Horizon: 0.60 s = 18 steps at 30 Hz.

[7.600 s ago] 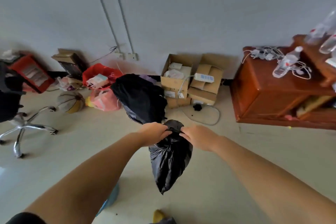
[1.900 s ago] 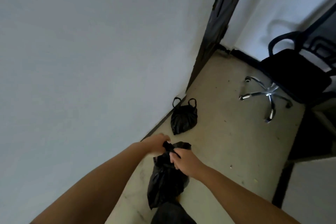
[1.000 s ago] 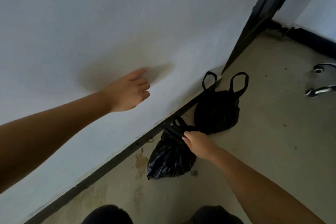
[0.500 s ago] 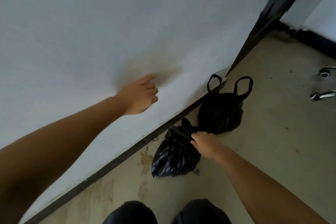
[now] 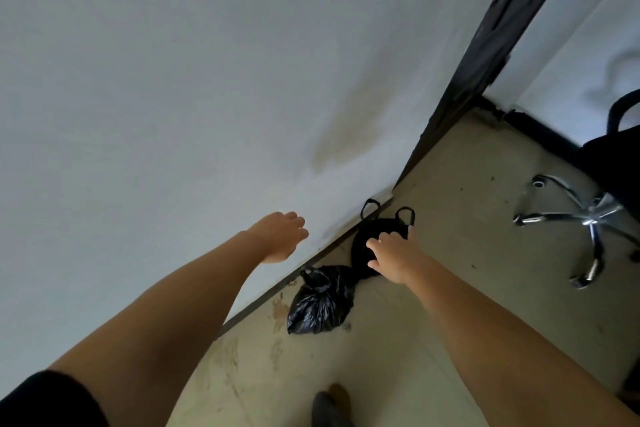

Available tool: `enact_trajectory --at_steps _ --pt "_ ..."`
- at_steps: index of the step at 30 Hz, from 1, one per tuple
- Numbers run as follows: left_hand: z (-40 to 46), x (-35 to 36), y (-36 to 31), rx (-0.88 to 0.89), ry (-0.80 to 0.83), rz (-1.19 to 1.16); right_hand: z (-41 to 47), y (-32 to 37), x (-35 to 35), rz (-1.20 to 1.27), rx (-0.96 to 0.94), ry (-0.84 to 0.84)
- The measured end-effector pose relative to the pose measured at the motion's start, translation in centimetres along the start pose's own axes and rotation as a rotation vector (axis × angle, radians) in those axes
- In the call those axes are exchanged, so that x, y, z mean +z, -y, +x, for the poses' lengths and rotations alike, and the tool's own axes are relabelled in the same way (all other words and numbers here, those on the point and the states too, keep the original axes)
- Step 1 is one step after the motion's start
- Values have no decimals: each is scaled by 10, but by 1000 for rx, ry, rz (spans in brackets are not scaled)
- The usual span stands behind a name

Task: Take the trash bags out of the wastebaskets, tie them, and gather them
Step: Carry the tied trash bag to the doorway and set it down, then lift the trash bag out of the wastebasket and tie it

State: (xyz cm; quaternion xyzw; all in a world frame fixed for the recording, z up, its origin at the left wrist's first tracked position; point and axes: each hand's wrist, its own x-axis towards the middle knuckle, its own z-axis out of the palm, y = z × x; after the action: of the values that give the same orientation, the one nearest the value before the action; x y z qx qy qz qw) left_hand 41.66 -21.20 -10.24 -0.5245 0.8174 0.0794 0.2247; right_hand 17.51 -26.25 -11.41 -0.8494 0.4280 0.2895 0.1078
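Presently, catalogued left to right:
Wall: plain grey-white painted wall (image 5: 173,80), dark skirting at its foot.
Left hand (image 5: 282,236): raised near the wall, fingers loosely spread, holding nothing.
Tied bag: small crinkled black plastic trash bag (image 5: 320,302), knotted at the top, lying on the beige floor (image 5: 433,322) against the skirting.
Second bag: black plastic trash bag with two loop handles (image 5: 362,246), just behind the first, touching it.
Right hand (image 5: 394,255): open, fingers splayed over the second bag, gripping nothing.
Chair: black office chair on a chrome star base (image 5: 588,218), well apart.
Risk: neither bag is held; the knotted one could roll if nudged, I judge.
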Motion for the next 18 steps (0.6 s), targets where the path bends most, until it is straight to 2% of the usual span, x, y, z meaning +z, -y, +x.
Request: enact_trajectory --at_steps 2,6,8,10,13,18 --pt "-21 -33 -5 -34 -24 -53 -29 3 -31 -7 3 -66" --pt "-63 -81 -17 -133 -91 -217 -77 18 -65 21 12 -380" --pt "-85 -93 -24 -200 -145 -306 -94 28 -71 55 6 -483" --pt "-108 -96 -31 -267 -164 -395 -109 42 -74 62 10 -486" --pt "-146 -84 -42 -330 -115 -481 -128 68 -74 60 12 -394" --pt "-195 -57 -51 -435 -88 -559 -138 101 -77 17 -85 -286"
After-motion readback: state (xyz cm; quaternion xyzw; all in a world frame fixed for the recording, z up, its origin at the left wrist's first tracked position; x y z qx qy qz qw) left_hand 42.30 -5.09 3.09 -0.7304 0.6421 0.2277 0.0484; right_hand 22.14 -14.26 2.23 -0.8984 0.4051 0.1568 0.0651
